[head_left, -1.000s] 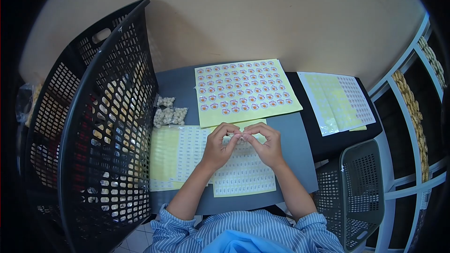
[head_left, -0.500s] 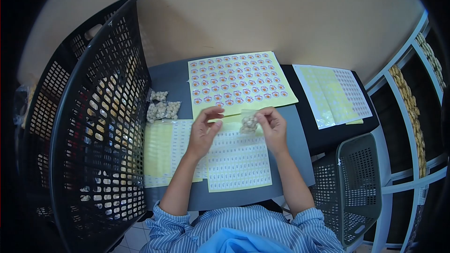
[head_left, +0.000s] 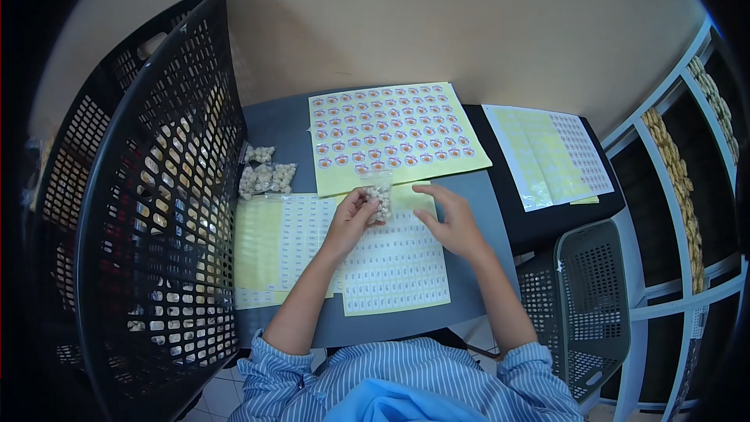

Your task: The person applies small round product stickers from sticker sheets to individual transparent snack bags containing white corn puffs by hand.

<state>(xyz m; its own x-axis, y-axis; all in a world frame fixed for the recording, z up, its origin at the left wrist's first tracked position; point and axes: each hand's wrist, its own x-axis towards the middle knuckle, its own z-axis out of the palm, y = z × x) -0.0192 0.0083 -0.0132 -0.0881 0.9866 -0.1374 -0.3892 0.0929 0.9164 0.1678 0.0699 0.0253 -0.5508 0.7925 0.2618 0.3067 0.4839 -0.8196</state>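
A small clear bag of pale round pieces (head_left: 381, 202) is held upright by my left hand (head_left: 353, 223), its thumb and fingers pinching the left side. Just to the right, my right hand (head_left: 455, 223) is empty, with thumb and fingers apart. Both hands are over a sheet of small white labels (head_left: 394, 273) on the grey table (head_left: 476, 266). Behind them lies a large yellow-backed sheet of round orange-and-white stickers (head_left: 391, 129). Several similar filled bags (head_left: 267, 178) sit at the table's left, above another label sheet (head_left: 262, 242).
A tall dark perforated basket (head_left: 156, 211) stands at the left, with packed items showing through its holes. At right, a partly used sticker sheet (head_left: 547, 156) lies on a black surface. A green basket (head_left: 590, 305) and a white-framed rack (head_left: 683, 301) are beyond.
The bag has passed from my right hand to my left hand and now hangs further left. My right hand has opened. The view has shifted slightly.
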